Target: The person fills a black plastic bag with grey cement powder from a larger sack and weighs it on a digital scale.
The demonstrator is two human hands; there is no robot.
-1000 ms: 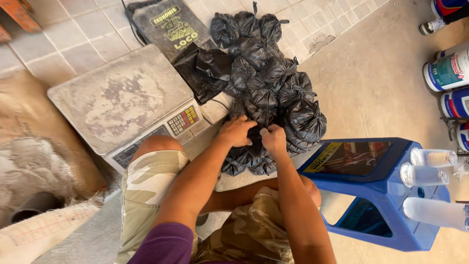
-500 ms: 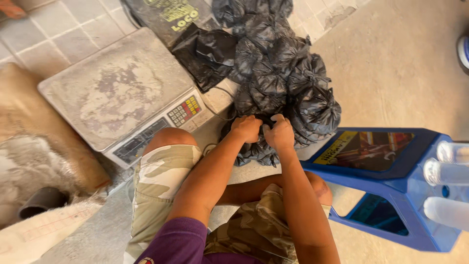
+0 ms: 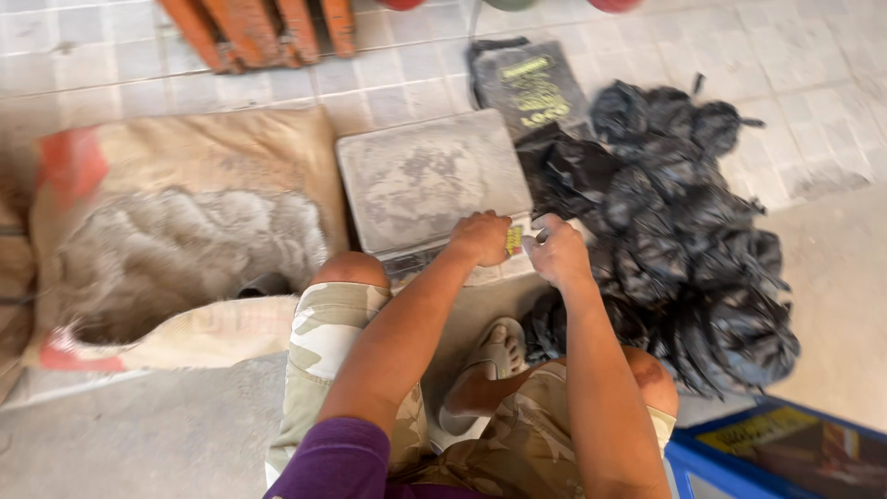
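Sitting on the floor w/ both hands over the scale (image 3: 430,185), a flat grey dusty platform w/ a display strip at its front edge. Left hand (image 3: 480,237) curled at that edge; right hand (image 3: 557,251) just beside it, fingers bunched, can't tell if pinching anything. Black bags (image 3: 688,240) piled right.

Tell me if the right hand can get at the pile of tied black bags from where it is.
Probably yes: the right hand hovers at the weighing scale's front edge, and the black bags lie directly beside it, nothing between.

Both hands (image 3: 519,245) over scale (image 3: 432,185)
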